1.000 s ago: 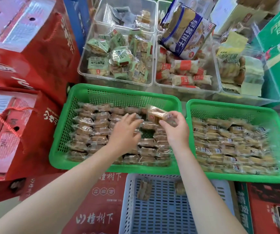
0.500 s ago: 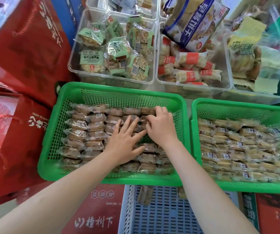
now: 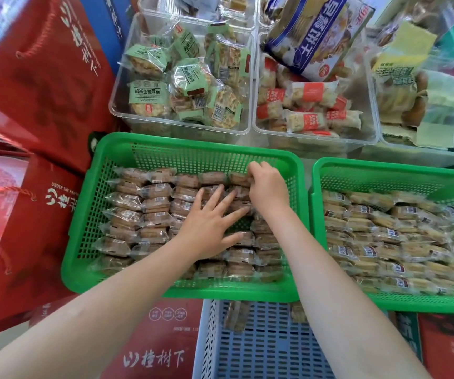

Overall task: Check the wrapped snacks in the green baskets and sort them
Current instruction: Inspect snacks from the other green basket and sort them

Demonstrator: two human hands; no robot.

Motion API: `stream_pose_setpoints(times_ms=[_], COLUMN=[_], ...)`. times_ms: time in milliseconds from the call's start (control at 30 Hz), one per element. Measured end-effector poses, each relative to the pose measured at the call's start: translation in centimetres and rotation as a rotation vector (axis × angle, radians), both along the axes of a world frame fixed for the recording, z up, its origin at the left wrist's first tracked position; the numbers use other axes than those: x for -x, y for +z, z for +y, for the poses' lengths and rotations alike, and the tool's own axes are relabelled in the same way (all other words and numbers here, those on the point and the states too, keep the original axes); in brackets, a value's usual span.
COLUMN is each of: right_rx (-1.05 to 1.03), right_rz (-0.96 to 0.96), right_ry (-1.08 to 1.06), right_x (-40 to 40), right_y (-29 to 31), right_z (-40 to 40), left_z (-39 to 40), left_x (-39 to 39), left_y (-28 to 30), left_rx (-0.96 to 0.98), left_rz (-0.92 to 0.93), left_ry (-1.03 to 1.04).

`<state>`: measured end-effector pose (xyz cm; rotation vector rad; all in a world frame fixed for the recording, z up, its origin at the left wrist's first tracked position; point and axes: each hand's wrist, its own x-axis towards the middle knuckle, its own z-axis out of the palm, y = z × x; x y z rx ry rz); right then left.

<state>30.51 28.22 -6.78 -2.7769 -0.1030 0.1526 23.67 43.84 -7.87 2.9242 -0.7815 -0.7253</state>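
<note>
In the left green basket (image 3: 116, 277), snack rows (image 3: 149, 212) are pressed flat by the spread left hand (image 3: 209, 228). A far-row packet (image 3: 238, 179) is pinched by the curled right hand (image 3: 268, 187). Lifting for inspection seems called for next.

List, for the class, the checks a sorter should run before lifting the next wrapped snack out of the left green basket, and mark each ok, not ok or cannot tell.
1. Left hand lies flat with fingers spread on the snack rows, steadying them: ok.
2. Right hand has its fingers curled onto a back-row snack: ok.
3. Only one snack is gripped: cannot tell, fingers hide it.
4. Left green basket sits level, neat rows: ok.
5. Blue basket in front has room for rejects: ok.
6. Wrapper of the gripped snack is sound: cannot tell.
</note>
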Motion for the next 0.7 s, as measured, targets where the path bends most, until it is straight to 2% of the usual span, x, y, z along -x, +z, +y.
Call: stream_pose_setpoints(times_ms=[200,367,433,500,567,600,667,700], right_rx=[-0.313,-0.439,-0.505,-0.586,-0.690,-0.758,-0.868,-0.901], right_rz=[0.092,-0.245,-0.305,-0.299,-0.228,-0.167,-0.035,0.017], right_ry=[-0.155,-0.225,-0.255,-0.329,-0.406,-0.432,-0.458,-0.456], right_x=[0.5,4.5,6.4,8.4,10.3,11.2,13.0,14.0], right_y=[2.5,5.7,7.2,8.6,9.9,10.3,11.1,11.3], right_z=[-1.5,-2.3,-2.2,-2.3,-2.4,-2.4,-2.1,-1.9], left_z=[-0.2,0.2,0.6,0.9,1.1,1.1,1.0,1.1], left_x=[-0.4,-0.7,0.1,1.4,2.7,3.3,4.5,5.3], left_y=[0.2,0.8,1.2,2.4,4.1,5.3,8.4,9.6], left_rx=[-0.011,0.056,0.120,0.299,0.585,0.754,1.123,1.251], left_rz=[0.023,0.023,-0.003,0.015,0.099,0.196,0.504,0.642], left_ry=[0.004,0.021,0.052,0.173,0.464,0.675,1.082,1.171])
